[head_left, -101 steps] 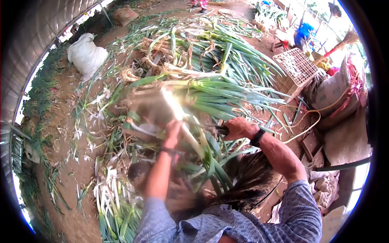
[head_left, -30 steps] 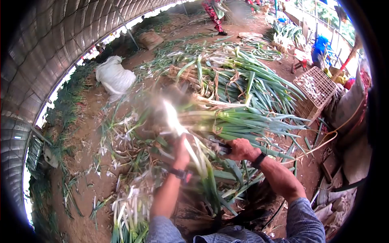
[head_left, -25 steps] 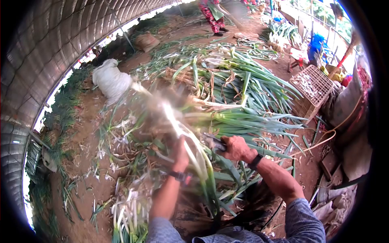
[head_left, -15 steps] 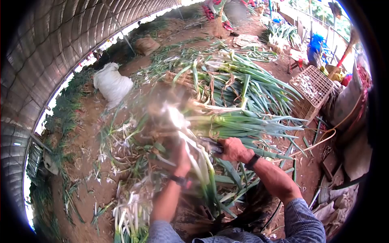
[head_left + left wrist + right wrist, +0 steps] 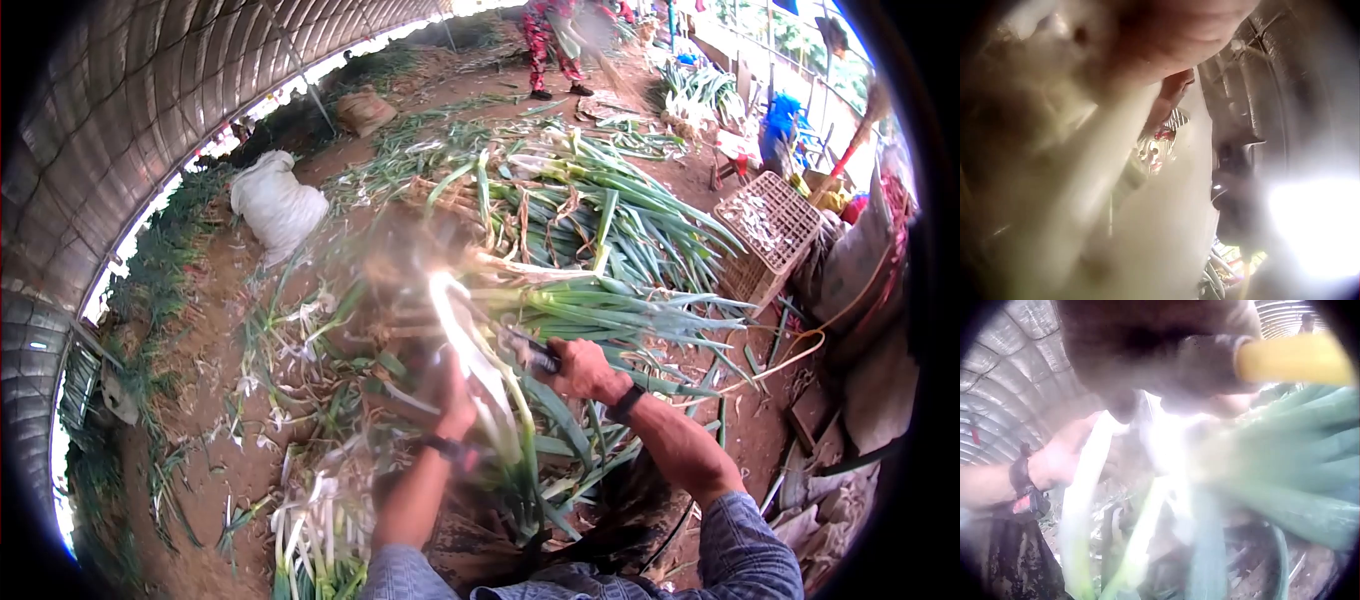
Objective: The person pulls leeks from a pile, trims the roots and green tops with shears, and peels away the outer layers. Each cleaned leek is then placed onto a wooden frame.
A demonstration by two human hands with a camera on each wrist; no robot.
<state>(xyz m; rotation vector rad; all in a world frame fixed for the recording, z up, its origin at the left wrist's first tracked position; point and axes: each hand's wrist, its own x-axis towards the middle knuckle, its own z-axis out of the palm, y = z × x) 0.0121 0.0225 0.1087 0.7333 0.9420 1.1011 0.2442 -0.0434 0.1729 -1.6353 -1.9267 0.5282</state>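
Observation:
My left hand point(image 5: 455, 390) grips large green onions near the middle. Their white stalks point(image 5: 470, 345) slant up to the left and their green leaves hang toward my lap. In the left wrist view a pale stalk point(image 5: 1172, 206) fills much of the picture under blurred fingers. My right hand point(image 5: 580, 368) holds a dark-handled air blow gun point(image 5: 543, 357) with its tip pointing left, close to the stalks. A yellow hose point(image 5: 1297, 359) shows at the gun's handle in the right wrist view. Glare and blur hide the stalks' root ends.
A heap of green onions point(image 5: 640, 215) lies ahead, with a peeled bundle point(image 5: 320, 530) at lower left. A white sack point(image 5: 278, 205) stands left. At right are a plastic crate point(image 5: 770, 225) and a hose point(image 5: 800, 350). A person point(image 5: 550, 50) stands at the back.
The stalks' white ends have come lower and to the right. A pale strip that streaked away up-left is out of sight. My right hand has shifted slightly left; the person behind has moved.

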